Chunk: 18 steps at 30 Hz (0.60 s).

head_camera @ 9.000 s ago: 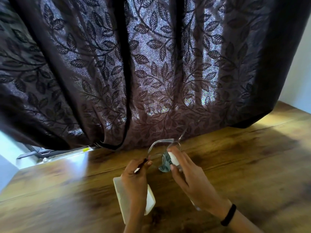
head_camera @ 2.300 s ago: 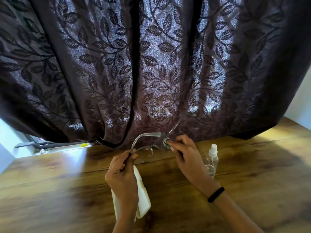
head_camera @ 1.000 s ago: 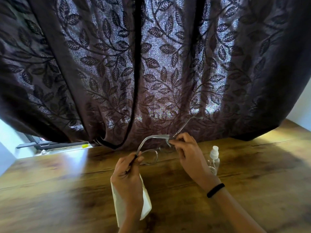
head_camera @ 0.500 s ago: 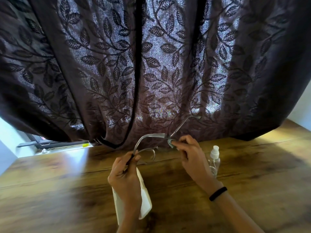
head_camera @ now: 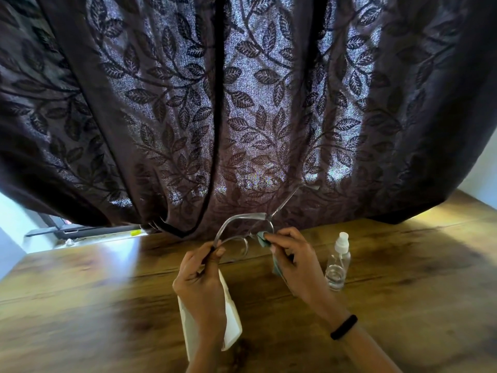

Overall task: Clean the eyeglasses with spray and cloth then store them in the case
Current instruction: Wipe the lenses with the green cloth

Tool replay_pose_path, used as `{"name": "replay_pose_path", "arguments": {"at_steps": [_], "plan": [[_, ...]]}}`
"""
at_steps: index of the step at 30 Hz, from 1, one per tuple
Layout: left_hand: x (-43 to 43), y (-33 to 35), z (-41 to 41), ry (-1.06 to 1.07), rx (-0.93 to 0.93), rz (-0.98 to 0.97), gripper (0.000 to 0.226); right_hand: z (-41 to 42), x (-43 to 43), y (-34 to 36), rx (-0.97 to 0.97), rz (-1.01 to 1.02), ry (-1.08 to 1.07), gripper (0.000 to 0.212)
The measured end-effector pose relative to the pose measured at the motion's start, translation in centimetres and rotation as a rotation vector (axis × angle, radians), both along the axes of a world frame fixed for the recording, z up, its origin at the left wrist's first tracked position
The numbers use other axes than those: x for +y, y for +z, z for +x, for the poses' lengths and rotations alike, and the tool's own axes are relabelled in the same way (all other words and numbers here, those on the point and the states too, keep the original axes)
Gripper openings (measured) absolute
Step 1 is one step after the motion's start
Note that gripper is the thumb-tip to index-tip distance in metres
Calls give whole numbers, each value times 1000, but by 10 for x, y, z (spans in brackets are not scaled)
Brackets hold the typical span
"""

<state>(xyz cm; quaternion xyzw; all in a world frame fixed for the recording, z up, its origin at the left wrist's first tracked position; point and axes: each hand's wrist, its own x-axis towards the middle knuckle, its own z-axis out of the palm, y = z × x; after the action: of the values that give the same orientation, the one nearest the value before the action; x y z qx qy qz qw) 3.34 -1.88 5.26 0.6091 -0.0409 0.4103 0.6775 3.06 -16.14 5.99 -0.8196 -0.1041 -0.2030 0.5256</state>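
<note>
The clear-framed eyeglasses [head_camera: 243,221] are held up over the wooden table [head_camera: 403,278], with their far arm sticking up to the right against the curtain. My left hand [head_camera: 200,278] pinches the near arm of the eyeglasses at its dark tip. My right hand [head_camera: 294,261] presses a teal cloth [head_camera: 262,236] against the right lens, and the cloth's tail hangs under the palm. A white glasses case [head_camera: 231,316] lies on the table beneath my left wrist, partly hidden. A small clear spray bottle [head_camera: 337,262] with a white nozzle stands just right of my right hand.
A dark curtain with a leaf pattern [head_camera: 242,103] hangs right behind the table's far edge, close to the eyeglasses. A window sill [head_camera: 80,232] shows at the left under the curtain. A black band circles my right wrist [head_camera: 344,327].
The spray bottle, in my right hand 9 s ago, now stands on the table. Over the last second my right hand with the cloth has shifted slightly on the right lens; the left grip is unchanged.
</note>
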Motion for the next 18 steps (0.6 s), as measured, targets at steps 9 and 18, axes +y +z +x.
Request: {"name": "replay_pose_path", "arguments": {"at_steps": [9, 18], "plan": [[11, -6, 4, 51, 43, 31, 33, -3, -19, -12, 274, 253, -35, 21], [11, -12, 6, -8, 92, -55, 37, -8, -36, -72, 321, -460, -233, 25]]}}
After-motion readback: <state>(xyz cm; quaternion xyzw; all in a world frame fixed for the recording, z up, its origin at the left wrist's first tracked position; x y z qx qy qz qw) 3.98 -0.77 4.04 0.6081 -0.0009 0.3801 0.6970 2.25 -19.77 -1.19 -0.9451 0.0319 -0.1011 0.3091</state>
